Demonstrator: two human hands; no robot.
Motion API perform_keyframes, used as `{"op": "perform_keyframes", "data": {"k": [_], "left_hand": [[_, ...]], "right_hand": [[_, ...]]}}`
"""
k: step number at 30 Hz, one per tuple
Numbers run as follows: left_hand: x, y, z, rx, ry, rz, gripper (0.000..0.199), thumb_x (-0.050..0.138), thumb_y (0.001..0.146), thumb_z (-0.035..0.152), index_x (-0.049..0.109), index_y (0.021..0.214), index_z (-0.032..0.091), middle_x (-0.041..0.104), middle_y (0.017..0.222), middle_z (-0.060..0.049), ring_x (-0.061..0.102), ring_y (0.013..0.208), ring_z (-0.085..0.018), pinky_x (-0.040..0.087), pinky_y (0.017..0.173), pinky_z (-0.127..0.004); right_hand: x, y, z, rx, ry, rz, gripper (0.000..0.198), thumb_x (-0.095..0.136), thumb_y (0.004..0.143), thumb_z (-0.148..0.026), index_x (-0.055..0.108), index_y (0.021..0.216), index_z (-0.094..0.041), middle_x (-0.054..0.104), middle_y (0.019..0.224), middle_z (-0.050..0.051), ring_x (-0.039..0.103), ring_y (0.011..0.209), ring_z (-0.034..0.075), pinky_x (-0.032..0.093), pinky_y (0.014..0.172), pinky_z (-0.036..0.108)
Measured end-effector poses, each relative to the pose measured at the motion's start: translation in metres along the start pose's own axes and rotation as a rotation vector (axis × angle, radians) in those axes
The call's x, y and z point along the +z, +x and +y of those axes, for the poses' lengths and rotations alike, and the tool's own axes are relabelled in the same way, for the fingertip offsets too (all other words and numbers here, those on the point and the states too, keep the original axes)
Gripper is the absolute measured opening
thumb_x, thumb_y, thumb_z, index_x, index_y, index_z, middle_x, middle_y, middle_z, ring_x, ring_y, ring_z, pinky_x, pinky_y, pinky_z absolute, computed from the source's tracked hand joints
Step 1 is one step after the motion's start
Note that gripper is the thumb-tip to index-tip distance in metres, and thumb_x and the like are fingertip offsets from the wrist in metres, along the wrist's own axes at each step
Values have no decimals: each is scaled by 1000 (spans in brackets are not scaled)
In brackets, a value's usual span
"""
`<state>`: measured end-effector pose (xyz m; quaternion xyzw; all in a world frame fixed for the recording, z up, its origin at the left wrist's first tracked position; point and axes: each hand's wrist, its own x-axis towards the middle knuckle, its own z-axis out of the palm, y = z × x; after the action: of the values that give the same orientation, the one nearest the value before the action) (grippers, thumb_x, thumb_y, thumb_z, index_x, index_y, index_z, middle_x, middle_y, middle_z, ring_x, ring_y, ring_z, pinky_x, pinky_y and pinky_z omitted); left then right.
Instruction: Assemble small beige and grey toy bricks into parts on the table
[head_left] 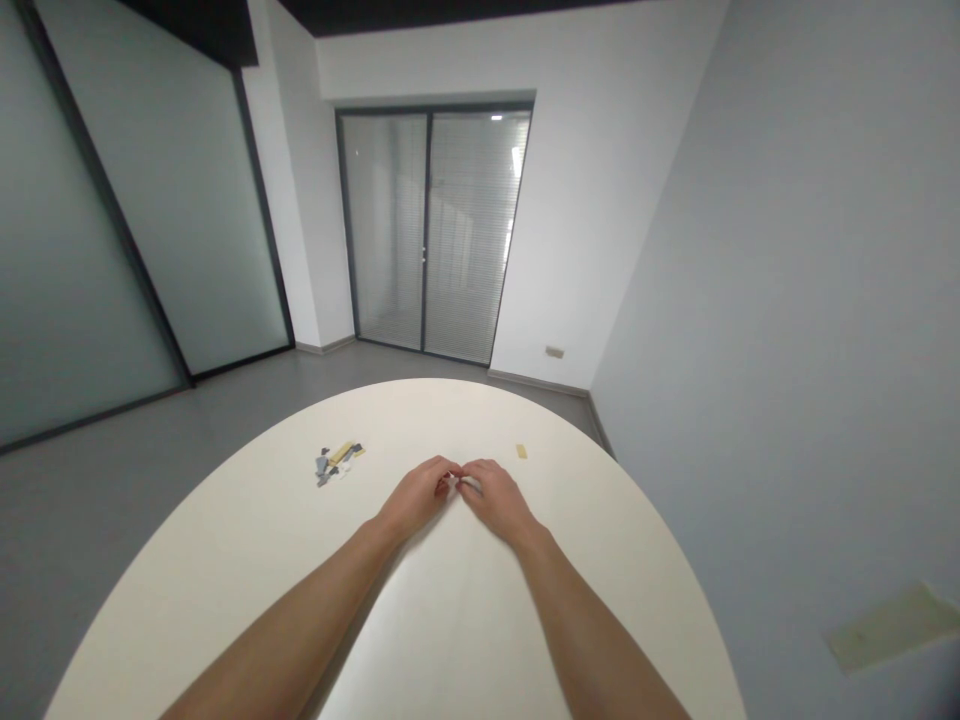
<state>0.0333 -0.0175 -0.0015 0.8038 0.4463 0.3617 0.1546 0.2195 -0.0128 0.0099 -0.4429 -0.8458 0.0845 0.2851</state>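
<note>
My left hand (422, 494) and my right hand (496, 497) meet over the middle of the white round table (465, 620). The fingertips of both are pinched close together around something small; a tiny pale bit shows between them, but its kind is hidden by the fingers. Left of my hands lies a loose pile of small toy-brick-like pieces (341, 455) in yellow, grey, dark and white. A single flat yellow piece (522, 451) rests apart on the table, just beyond my right hand.
The table's curved far edge (435, 380) borders grey floor. Behind stand a glass door with blinds (427, 235) and frosted panels (165, 190) at the left. A plain wall (810, 300) rises close on the right, with a strip of tape (889, 628) low on it.
</note>
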Motion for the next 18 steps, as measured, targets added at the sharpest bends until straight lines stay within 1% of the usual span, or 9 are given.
{"op": "perform_keyframes", "data": {"k": [4,9,13,18], "left_hand": [[-1,0,2,3,23,-4,37,49,81,3,65,108,23,68,106,-3,63,98,-16,50,89,-28],[-5,-1,6,-88,147,18,31,52,84,9,65,109,23,69,110,-3,62,101,-18,48,89,-29],[-9,-2,12,-165,220,30,20,55,89,20,67,105,23,71,102,-3,63,95,-19,47,83,-29],[-12,-1,15,-188,232,27,19,52,92,27,68,102,23,72,98,-4,63,92,-18,45,80,-28]], "right_hand": [[2,1,2,7,41,13,13,59,92,-20,70,99,-21,70,103,5,59,102,19,42,92,29],[2,1,2,68,13,45,12,57,94,-25,68,97,-22,70,97,4,60,95,19,42,85,30],[0,1,-1,81,6,62,13,55,95,-28,67,96,-22,70,96,5,59,93,18,42,83,29],[-1,2,-3,70,11,70,11,56,95,-27,66,95,-21,69,94,4,59,92,18,41,83,29]]}}
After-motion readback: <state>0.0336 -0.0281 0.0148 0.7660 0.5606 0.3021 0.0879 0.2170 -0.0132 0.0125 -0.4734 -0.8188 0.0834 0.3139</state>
